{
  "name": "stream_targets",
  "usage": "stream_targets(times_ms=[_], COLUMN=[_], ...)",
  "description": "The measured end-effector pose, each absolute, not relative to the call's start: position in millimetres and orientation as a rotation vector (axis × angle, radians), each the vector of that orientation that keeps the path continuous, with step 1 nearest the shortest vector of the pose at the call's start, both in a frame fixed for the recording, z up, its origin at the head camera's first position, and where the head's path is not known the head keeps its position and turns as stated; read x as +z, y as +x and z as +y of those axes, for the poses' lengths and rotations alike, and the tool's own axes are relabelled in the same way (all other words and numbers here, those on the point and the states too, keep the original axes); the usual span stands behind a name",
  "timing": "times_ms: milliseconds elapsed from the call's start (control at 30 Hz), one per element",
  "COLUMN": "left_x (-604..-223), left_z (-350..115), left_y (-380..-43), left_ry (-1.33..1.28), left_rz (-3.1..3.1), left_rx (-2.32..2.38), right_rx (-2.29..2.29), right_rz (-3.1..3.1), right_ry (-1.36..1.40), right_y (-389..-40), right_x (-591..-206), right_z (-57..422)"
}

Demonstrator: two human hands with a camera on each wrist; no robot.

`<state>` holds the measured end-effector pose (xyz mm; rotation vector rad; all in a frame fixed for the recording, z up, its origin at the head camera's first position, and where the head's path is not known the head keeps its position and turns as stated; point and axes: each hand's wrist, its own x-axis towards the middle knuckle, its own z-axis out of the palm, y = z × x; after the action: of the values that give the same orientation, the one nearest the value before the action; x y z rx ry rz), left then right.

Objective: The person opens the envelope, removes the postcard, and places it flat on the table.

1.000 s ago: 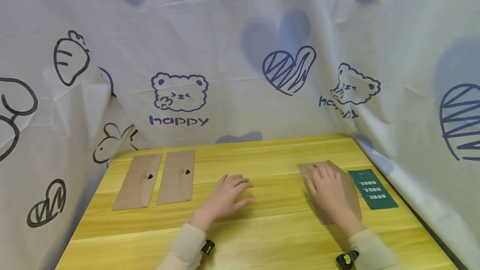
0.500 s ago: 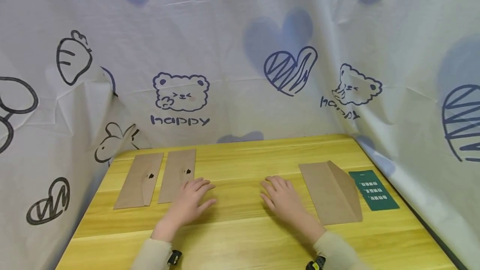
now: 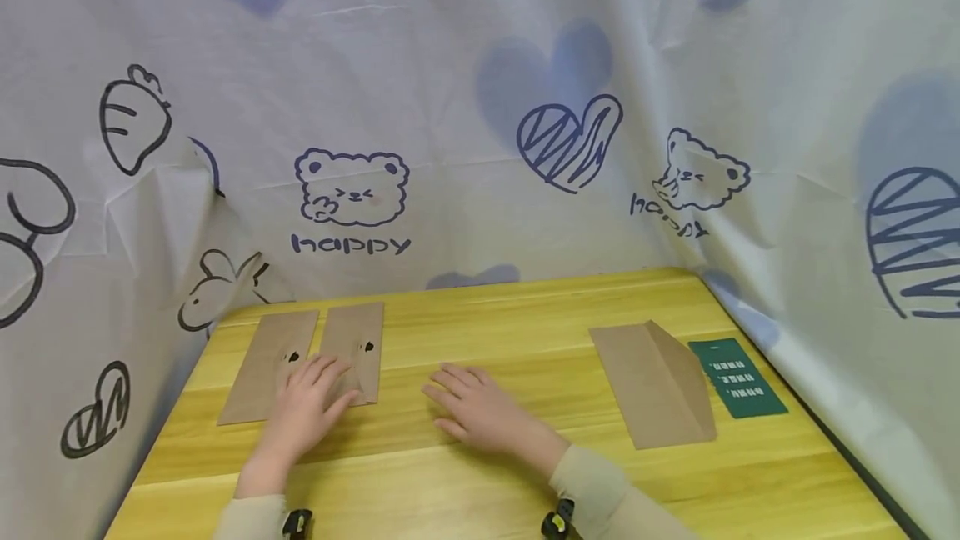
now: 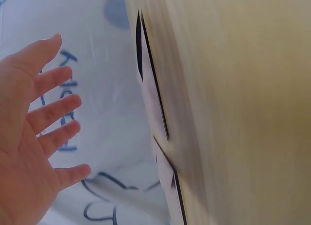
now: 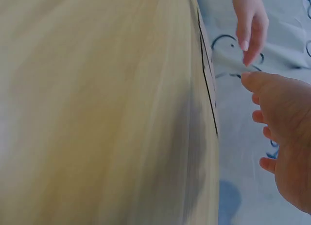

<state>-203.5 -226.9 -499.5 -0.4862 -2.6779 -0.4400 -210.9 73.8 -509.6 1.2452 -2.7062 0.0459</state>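
Two brown paper envelopes lie side by side at the table's left: the outer envelope (image 3: pixel 258 369) and the inner envelope (image 3: pixel 356 332), each with a small black mark. Over their near part hovers my left hand (image 3: pixel 303 407), fingers spread and holding nothing; the left wrist view shows a gap between the hand (image 4: pixel 29 123) and the envelopes. My right hand (image 3: pixel 480 411) is above the middle of the table, its fingers relaxed and nothing in them. A third envelope (image 3: pixel 637 390) lies on the right with its flap unfolded. Beside it is a dark green card (image 3: pixel 738 377) with white writing.
The yellow wood-grain table (image 3: pixel 480 332) carries all of these. A pale curtain (image 3: pixel 465 107) with printed hearts, bears and "happy" lettering hangs behind the table and along both sides.
Both hands have moved left. The right hand came away from the third envelope to mid-table, and the left hand went from mid-table to over the two left envelopes. The envelopes and card stayed put.
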Motion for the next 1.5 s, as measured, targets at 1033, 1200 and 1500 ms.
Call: stream_targets(times_ms=[1033,1200,1500], left_x=[-502.0,-503.7,-513.3], left_z=[-278.2,-275.5,-265.6], left_y=[-252.9,-258.1,-266.0], left_ry=[-0.352,-0.37,-0.477], left_rz=[-3.012,-3.032,-3.059], left_rx=[-0.237,-0.231,-0.097], right_rx=[-0.101,-0.057,-0.039], right_rz=[-3.125,-3.123,-3.1], right_ry=[1.085,1.103,1.117], right_y=[-238.5,-236.0,-231.9], right_x=[-522.0,-521.9,-521.9], right_z=[-47.2,-39.2,-23.4])
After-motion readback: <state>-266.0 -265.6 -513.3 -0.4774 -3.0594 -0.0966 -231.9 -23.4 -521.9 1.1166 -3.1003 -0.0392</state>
